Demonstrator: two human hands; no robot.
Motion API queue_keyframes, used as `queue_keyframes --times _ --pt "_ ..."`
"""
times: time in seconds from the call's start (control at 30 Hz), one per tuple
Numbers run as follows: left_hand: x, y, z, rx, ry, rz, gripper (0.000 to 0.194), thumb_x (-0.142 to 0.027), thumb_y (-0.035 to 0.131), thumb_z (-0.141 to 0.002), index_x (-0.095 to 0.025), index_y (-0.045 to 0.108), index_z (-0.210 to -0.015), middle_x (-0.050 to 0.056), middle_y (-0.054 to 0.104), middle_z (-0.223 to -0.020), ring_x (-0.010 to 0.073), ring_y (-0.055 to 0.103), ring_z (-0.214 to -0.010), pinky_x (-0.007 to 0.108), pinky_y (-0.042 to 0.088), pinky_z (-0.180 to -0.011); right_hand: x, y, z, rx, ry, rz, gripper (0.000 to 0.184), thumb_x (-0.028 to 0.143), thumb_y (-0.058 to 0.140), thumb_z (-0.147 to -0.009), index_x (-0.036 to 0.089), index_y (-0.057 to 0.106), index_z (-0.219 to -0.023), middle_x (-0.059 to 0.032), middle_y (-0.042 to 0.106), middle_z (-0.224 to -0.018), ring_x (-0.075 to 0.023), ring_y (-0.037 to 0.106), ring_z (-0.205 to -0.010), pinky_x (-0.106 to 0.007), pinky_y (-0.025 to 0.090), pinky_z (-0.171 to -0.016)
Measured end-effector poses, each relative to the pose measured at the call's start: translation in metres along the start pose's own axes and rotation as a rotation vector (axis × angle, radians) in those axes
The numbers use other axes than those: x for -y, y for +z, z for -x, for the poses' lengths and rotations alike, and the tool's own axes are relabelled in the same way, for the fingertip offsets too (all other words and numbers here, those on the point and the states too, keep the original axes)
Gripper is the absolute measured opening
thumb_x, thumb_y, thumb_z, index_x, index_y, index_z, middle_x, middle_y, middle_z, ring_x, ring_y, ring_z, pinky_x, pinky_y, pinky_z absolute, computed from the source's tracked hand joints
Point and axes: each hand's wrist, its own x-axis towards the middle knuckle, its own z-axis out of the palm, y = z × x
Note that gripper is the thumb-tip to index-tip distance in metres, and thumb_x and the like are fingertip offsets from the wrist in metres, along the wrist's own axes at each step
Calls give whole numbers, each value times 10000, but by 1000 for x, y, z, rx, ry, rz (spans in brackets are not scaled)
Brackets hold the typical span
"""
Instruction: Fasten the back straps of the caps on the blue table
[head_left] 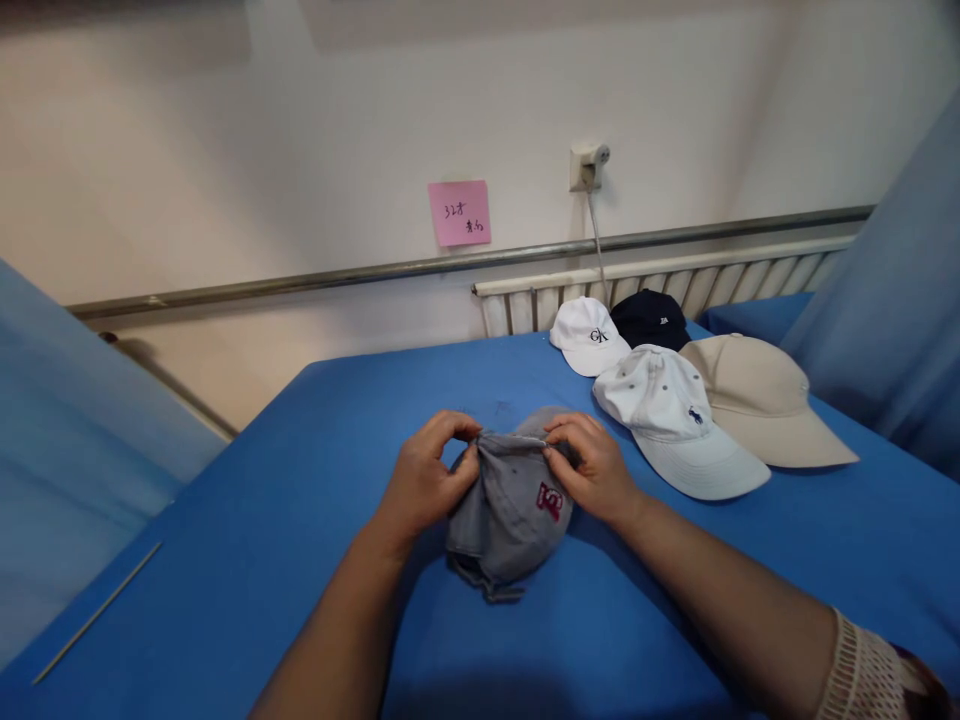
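There is a pale wall (300, 150) in front of me, with soft gray shadows (202, 120) on it. A pink note (460, 230) with writing is stuck there. Near it, a plug (601, 155) sits in a socket (576, 170), and its cord (595, 230) hangs down. A long metal bar (675, 237) runs above a white heater (675, 265). Blue curtains (67, 430) hang on both sides of a big blue table (300, 500).

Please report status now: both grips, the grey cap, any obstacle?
Left grip, right grip: pinching grey cap by edge. Red emblem showing. Four other caps, right side, not blocking.
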Motion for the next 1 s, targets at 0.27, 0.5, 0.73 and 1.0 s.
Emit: queue_keyframes --times 0.27,0.5,0.73,1.0 --pt "14 -6 1 65 52 -104 260 -111 501 -790 -207 605 -1008 36 661 -991 182 617 -932 333 497 -858 32 -3 12 293 -90 -77 108 210 459 -911 226 565 -899 -38 632 -857 -172 593 -795 -300 475 -741" --pt "20 -8 0 124 -11 -106 271 -109 496 -780 -205 615 -1003 37 664 -996 189 618 -929 334 497 -846 -28 6 5 204 315 123 179 242 518 -861 210 620 -1005 -64 656 -1000 -215 609 -937 -361 468 -849" --pt "19 -16 -2 169 -56 -129 263 -201 544 -796 -203 649 -1037 48 691 -1014 204 633 -905 342 500 -818 -31 10 9 316 303 234 224 317 512 -902 188 635 -1037 -98 676 -1020 -233 607 -975 -360 434 -861" --pt "23 -9 0 182 -66 -158 220 -216 531 -833 -204 651 -1017 30 692 -936 171 638 -826 293 498 -762 -26 7 8 331 304 282 190 319 512 -898 193 646 -945 -86 679 -956 -225 607 -927 -326 418 -802"
